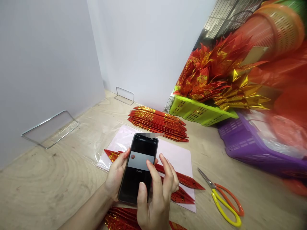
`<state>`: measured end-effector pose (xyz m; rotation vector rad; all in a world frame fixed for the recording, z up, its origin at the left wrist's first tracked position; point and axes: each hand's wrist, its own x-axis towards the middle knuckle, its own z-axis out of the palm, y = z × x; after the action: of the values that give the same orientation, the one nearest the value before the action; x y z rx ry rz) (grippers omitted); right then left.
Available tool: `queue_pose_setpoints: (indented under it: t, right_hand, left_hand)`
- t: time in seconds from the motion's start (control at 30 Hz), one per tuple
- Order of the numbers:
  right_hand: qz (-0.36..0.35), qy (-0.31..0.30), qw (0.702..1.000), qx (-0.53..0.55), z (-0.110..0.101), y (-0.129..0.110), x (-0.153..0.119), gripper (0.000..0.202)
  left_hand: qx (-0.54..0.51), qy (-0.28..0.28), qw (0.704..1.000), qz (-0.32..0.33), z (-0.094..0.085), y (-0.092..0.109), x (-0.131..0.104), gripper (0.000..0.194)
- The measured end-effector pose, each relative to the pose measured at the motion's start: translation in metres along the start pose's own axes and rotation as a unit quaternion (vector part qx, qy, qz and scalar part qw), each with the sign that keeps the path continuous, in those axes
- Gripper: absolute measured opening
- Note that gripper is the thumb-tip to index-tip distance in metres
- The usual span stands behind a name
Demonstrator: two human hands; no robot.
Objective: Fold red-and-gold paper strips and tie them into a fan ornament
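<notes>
My left hand (pixel 116 174) is wrapped round the left side of a black smartphone (pixel 132 195), holding it tilted up above the table. On its lit screen is a grey picture with a small round spot. Over the lower right of the screen hovers my right hand (pixel 158 195), fingers apart and holding nothing; whether the index fingertip touches the glass I cannot tell. Beneath the phone lie red and gold folded paper pieces (pixel 189 181) on a white sheet (pixel 177 153), partly hidden by the hands. More folded red paper (pixel 122 217) lies at the front edge.
Orange-and-yellow-handled scissors (pixel 219 195) lie to the right. Behind the sheet is a row of folded red-gold paper (pixel 157 123). A green basket (pixel 199 110) of red and gold paper shapes and a purple basket (pixel 249 147) stand right. Wire stands (pixel 50 129) hold white panels.
</notes>
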<state>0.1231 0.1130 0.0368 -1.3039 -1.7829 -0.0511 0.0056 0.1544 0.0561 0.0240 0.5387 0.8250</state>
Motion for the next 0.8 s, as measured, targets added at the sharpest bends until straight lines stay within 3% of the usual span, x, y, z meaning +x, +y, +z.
queue_pose_setpoints:
  t: [0.2,0.3,0.4,0.53,0.8]
  right_hand:
    - [0.025,-0.001,0.999,0.024,0.001,0.001,-0.001,0.04]
    - [0.088,-0.009,0.991,0.097,0.003,0.0,-0.005,0.046]
    - [0.18,-0.042,0.965,0.188,0.006,-0.002,-0.011,0.054]
    - [0.267,-0.104,0.926,0.245,0.012,-0.005,-0.02,0.063]
    - [0.287,-0.192,0.92,0.184,0.018,-0.012,-0.017,0.098]
  left_hand:
    - [-0.003,-0.08,0.996,0.043,-0.005,0.002,0.002,0.059]
    - [-0.001,-0.105,0.994,0.043,-0.009,0.004,0.004,0.062]
    - [0.001,-0.123,0.991,0.059,-0.013,0.005,0.006,0.067]
    - [-0.012,-0.128,0.989,0.072,-0.017,0.006,0.008,0.068]
    - [-0.027,-0.117,0.988,0.095,-0.022,0.007,0.014,0.07]
